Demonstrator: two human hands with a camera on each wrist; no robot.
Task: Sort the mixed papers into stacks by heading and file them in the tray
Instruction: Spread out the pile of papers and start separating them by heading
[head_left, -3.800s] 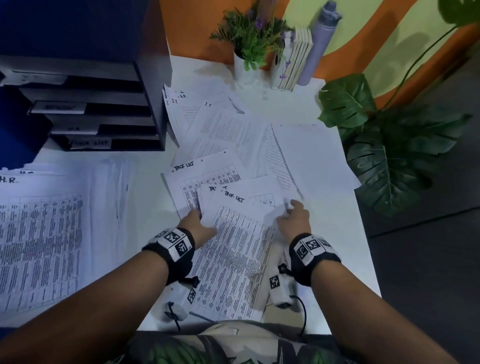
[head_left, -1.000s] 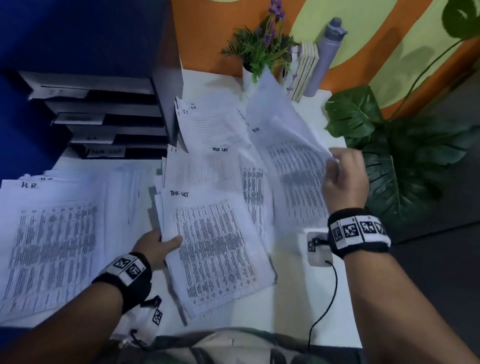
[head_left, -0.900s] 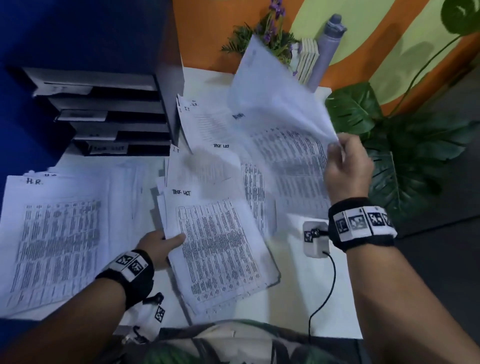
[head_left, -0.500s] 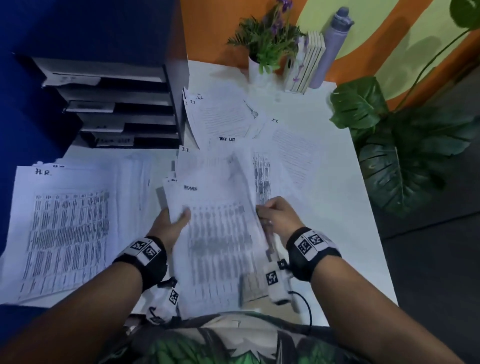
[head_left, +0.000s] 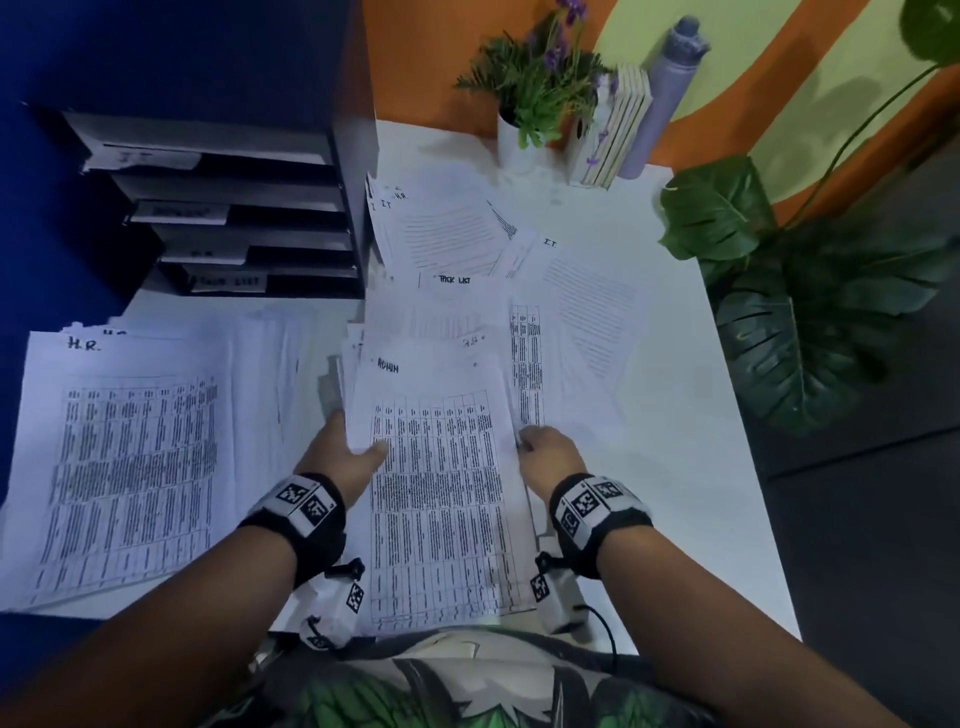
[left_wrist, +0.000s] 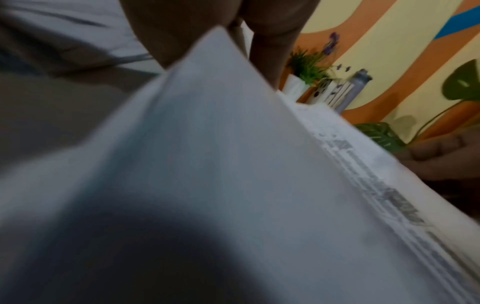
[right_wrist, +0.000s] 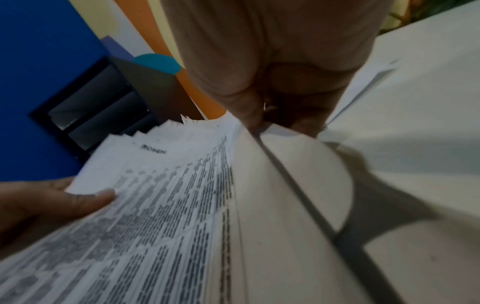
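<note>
A stack of printed sheets topped by a page headed ADMIN (head_left: 436, 483) lies in front of me on the white desk (head_left: 691, 467). My left hand (head_left: 345, 449) grips its left edge, thumb on top (right_wrist: 85, 198). At the stack's right edge my right hand (head_left: 545, 447) pinches the paper (right_wrist: 257, 121). The stack's underside fills the left wrist view (left_wrist: 233, 185). Loose sheets headed TASK LIST (head_left: 454, 280), I.T. (head_left: 587, 301) and H.R. (head_left: 441, 234) lie spread beyond. A dark tray with labelled shelves (head_left: 234, 218) stands at the back left.
A large H.R. pile (head_left: 130, 457) covers the desk's left side. At the back stand a potted plant (head_left: 535, 98), some books (head_left: 618, 130) and a grey bottle (head_left: 665, 88). Big green leaves (head_left: 779, 291) overhang the right edge.
One second ago my right hand held a sheet lifted at the right; that sheet now lies on the near stack, headed ADMIN, and both hands hold the stack's sides.
</note>
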